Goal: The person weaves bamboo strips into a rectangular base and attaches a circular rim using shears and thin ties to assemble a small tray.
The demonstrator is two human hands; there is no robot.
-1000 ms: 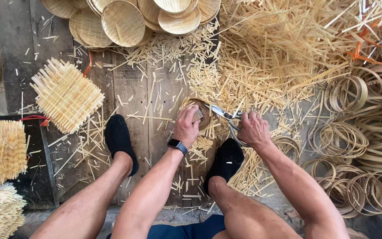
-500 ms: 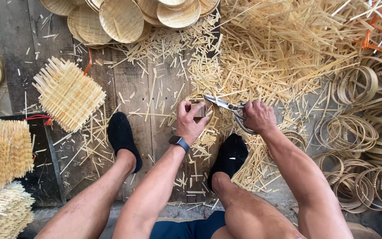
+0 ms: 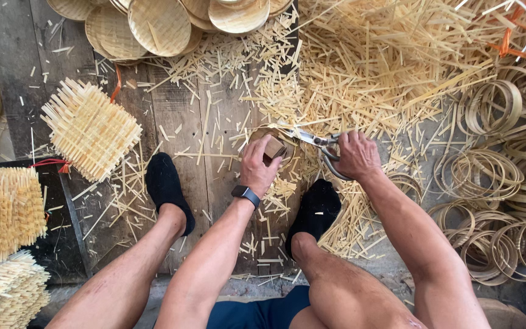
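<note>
A small round woven bamboo piece (image 3: 273, 145) is held near the centre of the view, above the plank floor (image 3: 184, 116) and between the two black-socked feet (image 3: 167, 186). The left hand (image 3: 258, 164), which carries a dark wristwatch (image 3: 246, 195), is closed around the near edge of this piece, with the fingers curled over it; much of the piece is hidden by the hand, and its exact form cannot be told. The right hand (image 3: 355, 155) is positioned just to the right of the piece and is clenched on the handles of a pair of metal shears (image 3: 315, 144). The blades are pointed leftward, and their tips are located at the upper right edge of the piece; whether the blades are parted or closed cannot be told. The two hands are set close together, with the shears bridging the gap. Short bamboo offcuts (image 3: 360, 73) are heaped above and to the right of the hands. Coiled bamboo hoops (image 3: 494, 176) are piled at the far right. A square woven mat (image 3: 89, 129) is placed to the left, and round woven trays (image 3: 159, 24) are stacked at the top
</note>
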